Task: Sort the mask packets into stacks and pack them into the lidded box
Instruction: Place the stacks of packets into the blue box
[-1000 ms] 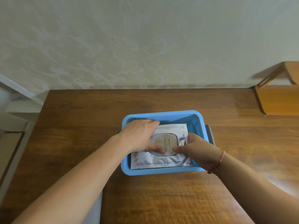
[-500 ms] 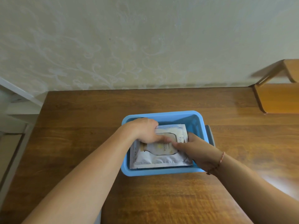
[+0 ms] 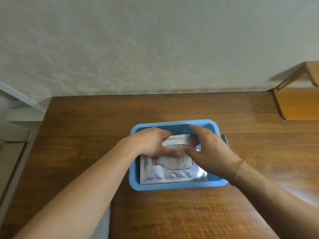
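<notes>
Beneath both hands, a wooden table is seen, and on it an open blue plastic box. Inside the box, mask packets are stacked flat; the top one is silvery white with a printed jar shape. Its far edge is gripped by the left hand, fingers curled over it. Just right of that grip, the packet is pressed by the right hand, fingers fairly straight.
</notes>
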The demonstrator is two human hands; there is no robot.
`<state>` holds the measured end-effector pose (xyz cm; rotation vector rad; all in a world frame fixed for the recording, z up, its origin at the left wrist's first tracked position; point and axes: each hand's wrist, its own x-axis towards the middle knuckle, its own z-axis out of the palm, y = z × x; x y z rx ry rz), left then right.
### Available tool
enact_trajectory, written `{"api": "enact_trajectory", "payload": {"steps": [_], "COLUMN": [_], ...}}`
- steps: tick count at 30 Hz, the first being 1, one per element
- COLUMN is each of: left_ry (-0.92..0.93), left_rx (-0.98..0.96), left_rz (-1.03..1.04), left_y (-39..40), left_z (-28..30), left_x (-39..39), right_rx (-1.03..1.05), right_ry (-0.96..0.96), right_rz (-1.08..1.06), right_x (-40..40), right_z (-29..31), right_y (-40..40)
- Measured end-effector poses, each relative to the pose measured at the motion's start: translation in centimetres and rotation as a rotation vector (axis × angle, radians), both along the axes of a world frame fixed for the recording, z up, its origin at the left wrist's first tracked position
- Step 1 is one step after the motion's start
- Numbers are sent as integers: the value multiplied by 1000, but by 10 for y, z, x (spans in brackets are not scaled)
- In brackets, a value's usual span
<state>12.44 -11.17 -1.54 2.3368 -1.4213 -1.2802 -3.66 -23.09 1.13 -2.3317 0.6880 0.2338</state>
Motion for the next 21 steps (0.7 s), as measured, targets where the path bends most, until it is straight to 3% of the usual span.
{"api": "enact_trajectory", "payload": {"steps": [7, 14, 17, 21], "left_ry": [57, 7, -51, -53], "left_rx": [14, 41, 55, 129], "left_rz": [27, -38, -51, -47], "left_y": [3, 4, 4, 1], "left_z": [2, 4, 1, -2], "left_x": [2, 3, -2, -5], "right_rx": [-116, -196, -162, -294], "right_ry": [215, 228, 97, -294], "right_rz": [416, 473, 416, 228], "right_x": [37, 33, 14, -40], "right_z": [-6, -9, -8, -16], "right_y": [-23, -29, -24, 0]}}
